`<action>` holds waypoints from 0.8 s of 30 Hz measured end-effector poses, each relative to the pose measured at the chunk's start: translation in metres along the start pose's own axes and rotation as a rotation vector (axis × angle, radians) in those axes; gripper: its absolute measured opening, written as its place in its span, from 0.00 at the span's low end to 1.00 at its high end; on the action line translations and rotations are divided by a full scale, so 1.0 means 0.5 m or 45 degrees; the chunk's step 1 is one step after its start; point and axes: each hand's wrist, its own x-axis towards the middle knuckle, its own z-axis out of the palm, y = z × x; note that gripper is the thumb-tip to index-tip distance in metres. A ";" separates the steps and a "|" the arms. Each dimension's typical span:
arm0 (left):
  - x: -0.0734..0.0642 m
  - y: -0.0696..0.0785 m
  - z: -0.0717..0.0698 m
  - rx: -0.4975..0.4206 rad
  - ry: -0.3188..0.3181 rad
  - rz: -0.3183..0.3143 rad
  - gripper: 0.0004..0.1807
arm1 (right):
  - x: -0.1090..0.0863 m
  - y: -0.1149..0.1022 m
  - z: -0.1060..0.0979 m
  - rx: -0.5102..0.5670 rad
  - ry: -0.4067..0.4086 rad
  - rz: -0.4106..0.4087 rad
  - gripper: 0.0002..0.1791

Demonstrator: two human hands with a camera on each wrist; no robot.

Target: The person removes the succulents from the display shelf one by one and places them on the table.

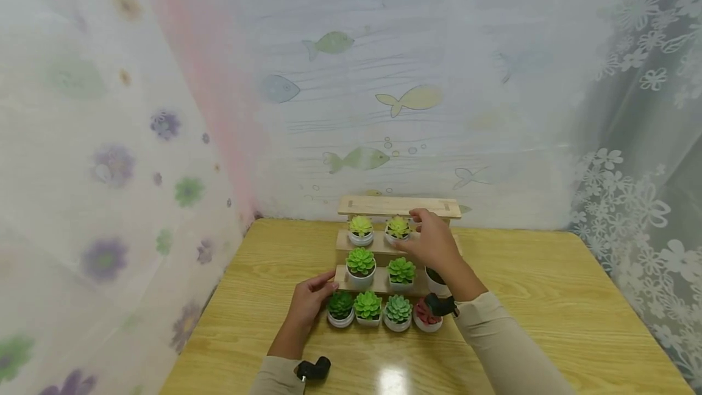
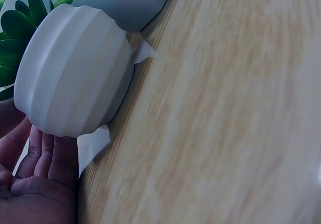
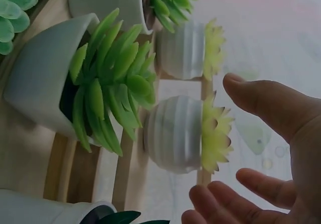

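Note:
A three-step wooden stand (image 1: 378, 245) holds small potted succulents. On its upper step sits a white ribbed pot with a yellow-green succulent (image 1: 397, 227). My right hand (image 1: 433, 238) is beside this pot, thumb and fingers spread around the plant. A gap shows between the thumb and the yellow-green leaves (image 3: 215, 133) in the right wrist view. At the left end of the middle step, my left hand (image 1: 308, 303) touches the stand with fingertips and thumb. Its straight fingers (image 2: 47, 153) pass beside a white ribbed pot (image 2: 75, 73) with a dark green succulent.
Another yellow-green succulent (image 1: 360, 229) stands on the upper step. Bright green ones (image 1: 360, 264) are on the middle step, where my right forearm partly covers a white pot (image 1: 437, 282). Several pots, including a red succulent (image 1: 426, 314), line the front. A patterned curtain (image 1: 351, 96) hangs behind the table (image 1: 526, 297).

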 end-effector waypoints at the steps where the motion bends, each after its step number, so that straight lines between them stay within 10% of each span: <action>1: 0.000 0.001 0.000 -0.007 -0.001 -0.005 0.24 | 0.004 -0.002 0.000 -0.010 -0.012 0.009 0.47; 24: -0.006 0.005 0.002 -0.022 -0.002 -0.016 0.24 | 0.031 -0.009 0.021 -0.154 -0.050 0.143 0.43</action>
